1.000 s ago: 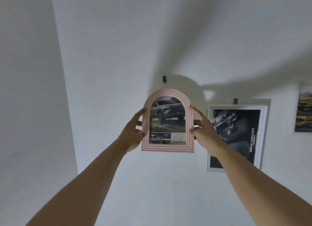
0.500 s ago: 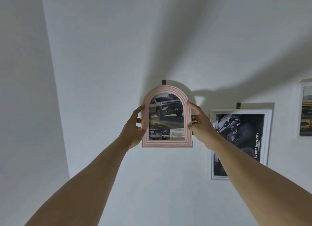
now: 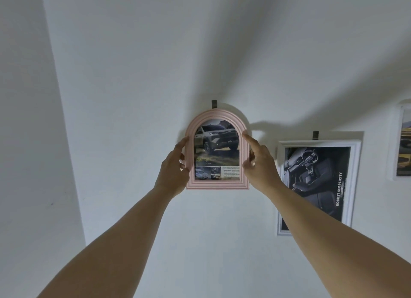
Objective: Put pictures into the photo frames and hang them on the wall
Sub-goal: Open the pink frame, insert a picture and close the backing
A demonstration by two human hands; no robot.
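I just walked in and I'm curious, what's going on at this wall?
A person is holding a pink arched frame with a car picture against the white wall, the left hand gripping its left edge and the right hand its right edge. Its top sits just below a dark hook; whether it has caught is hidden. To the right, a white frame hangs.
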